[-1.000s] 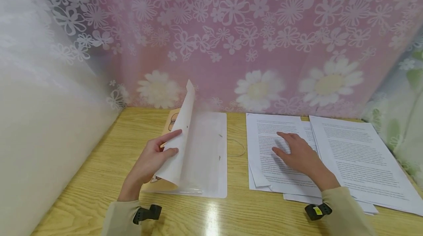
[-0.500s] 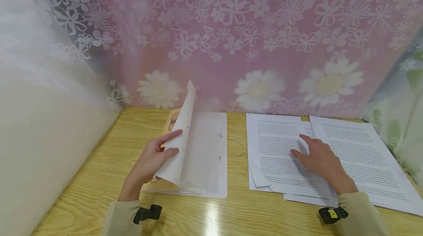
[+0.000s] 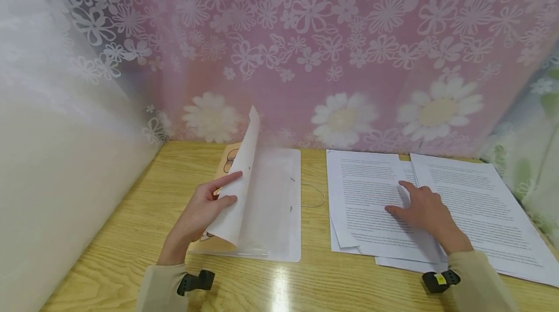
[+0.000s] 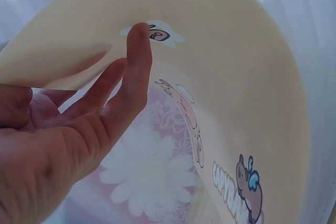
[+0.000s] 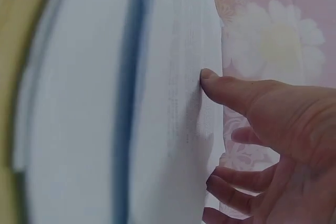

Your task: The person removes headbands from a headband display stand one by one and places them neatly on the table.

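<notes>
My left hand (image 3: 202, 207) grips the raised front cover of a folder (image 3: 275, 205), thumb on its white inner face. In the left wrist view, fingers of the left hand (image 4: 79, 124) lie against the cover's tan outer side (image 4: 262, 77), which carries cartoon animals. The folder's white back lies flat under the partly lifted cover. On the right, my right hand (image 3: 430, 210) is spread over a stack of printed sheets (image 3: 362, 181), thumb and fingers apart. In the right wrist view, the thumb of my right hand (image 5: 294, 129) touches or hovers just over the paper; I cannot tell which.
Another pile of printed sheets (image 3: 476, 205) lies at the far right, overlapping the stack. A thin elastic loop (image 3: 322, 195) sticks out from the folder's right edge. Behind the wooden table (image 3: 244, 283) hangs a pink flowered curtain (image 3: 279, 50).
My right hand has moved rightward across the printed sheets, then slightly down. The left hand and the folder cover have stayed about where they were.
</notes>
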The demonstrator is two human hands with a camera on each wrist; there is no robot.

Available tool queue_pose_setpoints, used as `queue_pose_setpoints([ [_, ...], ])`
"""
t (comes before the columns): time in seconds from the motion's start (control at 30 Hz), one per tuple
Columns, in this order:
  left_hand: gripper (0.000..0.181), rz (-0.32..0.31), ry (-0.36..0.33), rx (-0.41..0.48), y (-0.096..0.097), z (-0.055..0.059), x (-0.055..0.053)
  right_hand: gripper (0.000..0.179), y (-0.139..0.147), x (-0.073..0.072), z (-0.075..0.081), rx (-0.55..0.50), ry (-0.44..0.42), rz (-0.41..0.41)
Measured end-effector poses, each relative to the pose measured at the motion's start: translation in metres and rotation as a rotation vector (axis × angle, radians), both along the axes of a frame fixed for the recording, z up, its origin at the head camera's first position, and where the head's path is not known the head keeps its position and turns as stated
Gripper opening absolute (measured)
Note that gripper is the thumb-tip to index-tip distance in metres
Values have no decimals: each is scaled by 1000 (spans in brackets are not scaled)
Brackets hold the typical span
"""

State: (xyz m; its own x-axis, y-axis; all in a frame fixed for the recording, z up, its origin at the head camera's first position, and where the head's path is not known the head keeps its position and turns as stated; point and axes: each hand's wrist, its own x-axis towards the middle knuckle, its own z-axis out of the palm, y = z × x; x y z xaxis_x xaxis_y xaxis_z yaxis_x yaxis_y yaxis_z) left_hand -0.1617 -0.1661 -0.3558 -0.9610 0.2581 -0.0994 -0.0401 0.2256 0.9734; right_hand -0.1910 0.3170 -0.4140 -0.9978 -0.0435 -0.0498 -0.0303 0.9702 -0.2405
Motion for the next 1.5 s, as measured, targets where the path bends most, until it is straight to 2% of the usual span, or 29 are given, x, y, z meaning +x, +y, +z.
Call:
queue_pose_setpoints([
  [0.13, 51, -17, -8, 20, -1, 0, -1, 103, 2, -9, 3, -24, -70, -39],
  [0.3, 50, -29, -32, 47, -1, -1, -2, 109, 0, -14, 6, -38, -78, -47],
  [0.4, 50, -24, -44, 53, -2, -1, -2, 104, -2, -14, 8, -55, -65, -62],
  [0.5, 50, -27, -44, 55, -2, -1, -1, 92, -1, -12, 10, -93, -49, -78],
  [0.63, 50, -26, -48, 60, -1, -1, -1, 74, 3, -7, 13, -223, -103, -82],
  [0.73, 50, -9, -46, 50, 0, -2, -1, 62, 7, -3, 13, -368, -168, -89],
  [0.87, 50, 4, -38, 35, 0, -2, -1, 58, 11, 0, 13, -547, -208, -101],
  [0.97, 49, 3, -38, 41, 1, -2, -1, 59, 15, 2, 13, -629, -224, -98],
  [1.1, 49, 1, -39, 57, 3, -2, -1, 66, 20, 6, 13, -696, -206, -68],
  [1.27, 49, 1, -49, 65, 4, -3, -1, 68, 25, 10, 12, -755, -146, -44],
  [1.5, 47, 7, -57, 33, 3, -3, 0, 65, 33, 16, 15, -760, -66, -71],
])
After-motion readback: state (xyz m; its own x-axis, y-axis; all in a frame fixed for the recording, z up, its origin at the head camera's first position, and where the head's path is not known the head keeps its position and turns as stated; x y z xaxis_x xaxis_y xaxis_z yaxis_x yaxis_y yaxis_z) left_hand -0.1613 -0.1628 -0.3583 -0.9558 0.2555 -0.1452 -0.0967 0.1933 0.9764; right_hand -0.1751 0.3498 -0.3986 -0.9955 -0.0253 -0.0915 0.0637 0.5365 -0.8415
